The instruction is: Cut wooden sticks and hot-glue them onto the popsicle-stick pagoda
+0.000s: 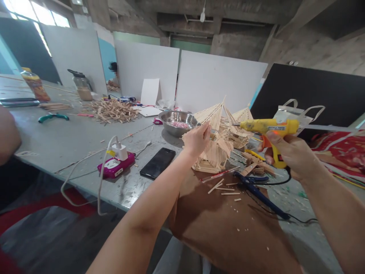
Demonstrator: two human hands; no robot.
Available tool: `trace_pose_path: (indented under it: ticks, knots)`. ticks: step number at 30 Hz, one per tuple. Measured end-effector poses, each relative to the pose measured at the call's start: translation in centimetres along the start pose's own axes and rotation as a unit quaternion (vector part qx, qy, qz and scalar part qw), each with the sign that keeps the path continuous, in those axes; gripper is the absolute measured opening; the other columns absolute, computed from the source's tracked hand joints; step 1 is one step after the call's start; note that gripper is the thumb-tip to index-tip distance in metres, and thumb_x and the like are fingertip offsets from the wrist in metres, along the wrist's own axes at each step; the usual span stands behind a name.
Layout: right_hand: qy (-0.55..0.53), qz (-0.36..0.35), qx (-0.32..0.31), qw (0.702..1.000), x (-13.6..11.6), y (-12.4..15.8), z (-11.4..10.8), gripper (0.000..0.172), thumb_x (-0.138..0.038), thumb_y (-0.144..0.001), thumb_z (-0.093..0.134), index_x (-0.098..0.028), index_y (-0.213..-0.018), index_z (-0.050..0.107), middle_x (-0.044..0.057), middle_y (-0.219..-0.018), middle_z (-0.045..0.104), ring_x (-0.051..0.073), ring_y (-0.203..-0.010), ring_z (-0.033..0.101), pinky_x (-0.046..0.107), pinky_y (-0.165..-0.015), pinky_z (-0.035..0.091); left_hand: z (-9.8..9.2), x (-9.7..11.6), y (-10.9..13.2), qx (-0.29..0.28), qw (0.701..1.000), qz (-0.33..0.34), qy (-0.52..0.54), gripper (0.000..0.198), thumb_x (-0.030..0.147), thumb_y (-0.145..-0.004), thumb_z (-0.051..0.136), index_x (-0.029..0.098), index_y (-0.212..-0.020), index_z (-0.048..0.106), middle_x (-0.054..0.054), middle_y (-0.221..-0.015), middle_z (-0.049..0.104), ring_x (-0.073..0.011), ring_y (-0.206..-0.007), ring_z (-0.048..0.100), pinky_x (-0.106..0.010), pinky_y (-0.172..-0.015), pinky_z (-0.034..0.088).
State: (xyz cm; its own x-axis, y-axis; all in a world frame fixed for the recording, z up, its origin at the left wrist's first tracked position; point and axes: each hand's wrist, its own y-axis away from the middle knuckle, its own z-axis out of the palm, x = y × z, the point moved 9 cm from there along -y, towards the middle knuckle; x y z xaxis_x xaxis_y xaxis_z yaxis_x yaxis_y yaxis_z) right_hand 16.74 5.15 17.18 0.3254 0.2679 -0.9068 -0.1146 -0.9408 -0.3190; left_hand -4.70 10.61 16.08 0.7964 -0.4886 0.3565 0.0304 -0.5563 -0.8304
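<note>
My right hand (288, 152) is closed round the grip of a yellow glue gun (268, 127), whose nozzle points left over a model built of thin wooden sticks (219, 140). My left hand (196, 140) reaches to the model's left side, its fingers pinched on the upper edge of a stick panel. The model stands on a brown board (228, 224) at the table's near edge. Loose sticks (224, 187) lie on the board in front of the model.
A steel bowl (177, 122) stands behind the model. A black phone (157, 163), a pink power strip (115, 165) with a white charger, blue-handled pliers (258, 192), a pile of sticks (112, 111) and a green tool (53, 117) lie on the grey table (71, 137). Another person's arm (8, 135) shows at far left.
</note>
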Motion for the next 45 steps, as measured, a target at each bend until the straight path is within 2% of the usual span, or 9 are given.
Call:
trace_pose_path:
  ticks: [6,11,17,21,25,27,33,40,45]
  knots:
    - [-0.013,0.005,-0.004,1.0,2.5,0.4,-0.8,0.035,-0.049,-0.064,0.056,-0.014,-0.065,0.051,0.001,-0.056,0.057,0.006,-0.029,0.041,0.02,-0.029,0.031,0.4,-0.1,-0.4,-0.052,0.996,-0.011,-0.068,0.038,0.038,-0.083,0.028,0.025,-0.102,0.058,-0.004,-0.068,0.064,-0.0137,-0.059,0.055,-0.023,-0.053,0.03]
    - [-0.037,0.017,0.001,0.999,4.0,0.9,-1.6,0.038,-0.051,-0.063,0.056,-0.014,-0.062,0.051,0.0,-0.05,0.054,0.007,-0.03,0.041,0.02,-0.031,0.031,0.2,0.2,-0.6,-0.066,0.993,-0.005,-0.099,0.037,0.038,-0.083,0.028,0.028,-0.105,0.055,-0.004,-0.069,0.064,-0.0149,-0.059,0.055,-0.024,-0.053,0.03]
    - [-0.061,0.03,0.012,0.998,6.0,2.1,-2.3,0.036,-0.051,-0.065,0.055,-0.014,-0.065,0.054,0.003,-0.06,0.058,0.006,-0.031,0.041,0.02,-0.032,0.031,0.5,0.8,-1.1,-0.098,0.987,0.004,-0.13,0.037,0.039,-0.082,0.028,0.027,-0.101,0.057,-0.005,-0.068,0.064,-0.017,-0.061,0.056,-0.025,-0.054,0.032]
    - [-0.102,0.063,0.029,0.992,7.9,3.1,-2.7,0.034,-0.049,-0.065,0.056,-0.016,-0.069,0.054,0.002,-0.059,0.057,0.006,-0.031,0.041,0.019,-0.03,0.029,0.3,1.0,-1.2,-0.109,0.985,0.006,-0.131,0.037,0.038,-0.082,0.027,0.024,-0.097,0.059,-0.006,-0.069,0.063,-0.017,-0.064,0.055,-0.025,-0.056,0.032]
    - [-0.124,0.111,0.03,0.986,10.6,3.9,-2.9,0.032,-0.048,-0.063,0.058,-0.017,-0.071,0.054,-0.001,-0.049,0.052,0.008,-0.031,0.042,0.02,-0.029,0.028,0.3,0.9,-1.1,-0.114,0.984,0.012,-0.134,0.039,0.039,-0.083,0.026,0.023,-0.096,0.059,-0.005,-0.07,0.062,-0.0166,-0.064,0.055,-0.025,-0.057,0.032]
    - [-0.128,0.119,0.031,0.984,11.5,4.1,-2.9,0.034,-0.049,-0.063,0.058,-0.017,-0.072,0.054,0.0,-0.052,0.053,0.007,-0.03,0.041,0.02,-0.029,0.028,0.3,0.9,-1.2,-0.115,0.984,0.014,-0.137,0.04,0.039,-0.083,0.025,0.022,-0.094,0.06,-0.006,-0.071,0.062,-0.0168,-0.065,0.055,-0.025,-0.057,0.032]
    - [-0.163,0.124,0.032,0.978,13.2,4.8,-2.7,0.038,-0.049,-0.059,0.061,-0.016,-0.075,0.053,0.001,-0.063,0.058,0.006,-0.031,0.041,0.02,-0.032,0.031,0.3,1.5,-2.2,-0.128,0.978,0.025,-0.16,0.04,0.038,-0.082,0.025,0.022,-0.09,0.061,-0.005,-0.068,0.061,-0.0167,-0.062,0.053,-0.026,-0.056,0.031]
    - [-0.185,0.127,0.057,0.973,14.8,5.5,-2.8,0.033,-0.046,-0.058,0.063,-0.017,-0.07,0.052,-0.001,-0.059,0.057,0.006,-0.03,0.041,0.019,-0.031,0.03,0.4,1.7,-2.9,-0.159,0.969,0.025,-0.189,0.038,0.038,-0.08,0.027,0.022,-0.079,0.062,-0.005,-0.068,0.06,-0.0172,-0.062,0.052,-0.028,-0.057,0.033]
    - [-0.209,0.148,0.036,0.966,16.2,5.9,-2.5,0.032,-0.045,-0.056,0.064,-0.017,-0.067,0.051,-0.001,-0.058,0.057,0.006,-0.031,0.042,0.018,-0.031,0.029,-0.1,1.6,-3.1,-0.155,0.972,0.013,-0.175,0.035,0.037,-0.078,0.031,0.022,-0.079,0.062,-0.004,-0.066,0.058,-0.0159,-0.061,0.05,-0.027,-0.058,0.032]
